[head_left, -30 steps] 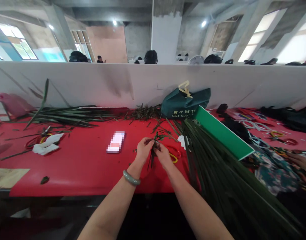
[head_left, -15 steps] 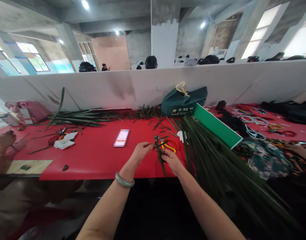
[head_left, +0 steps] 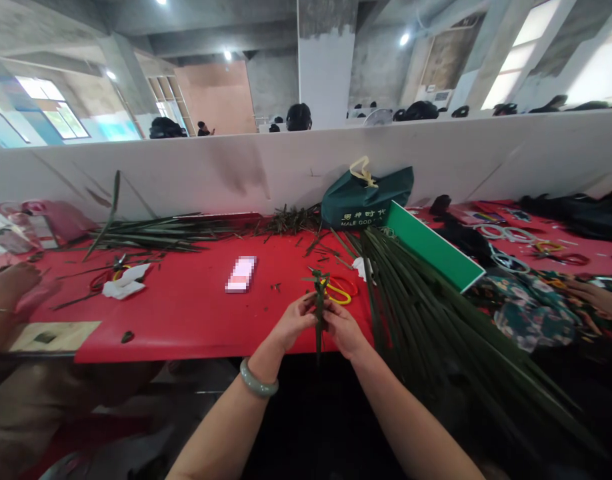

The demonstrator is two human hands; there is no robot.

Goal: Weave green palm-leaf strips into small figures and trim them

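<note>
Over the near edge of the red table (head_left: 186,313) my two hands hold a small woven piece of green leaf strips (head_left: 319,293). My left hand (head_left: 296,321), with a green bangle on its wrist, pinches it from the left. My right hand (head_left: 342,327) grips it from the right. The piece stands upright, with its loose ends hanging down between my hands. Scissors with red and yellow handles (head_left: 340,291) lie on the table just behind it.
A big bundle of long green leaves (head_left: 436,320) runs down to the right. Behind it stand a green board (head_left: 433,248) and a dark green bag (head_left: 366,199). More leaves (head_left: 156,232), a white cloth (head_left: 126,283) and a phone (head_left: 241,273) lie left. Other people's hands (head_left: 11,287) show at both sides.
My hands have drawn back toward the table's near edge with the woven piece, which now stands more upright. The view has shifted a little to the left.
</note>
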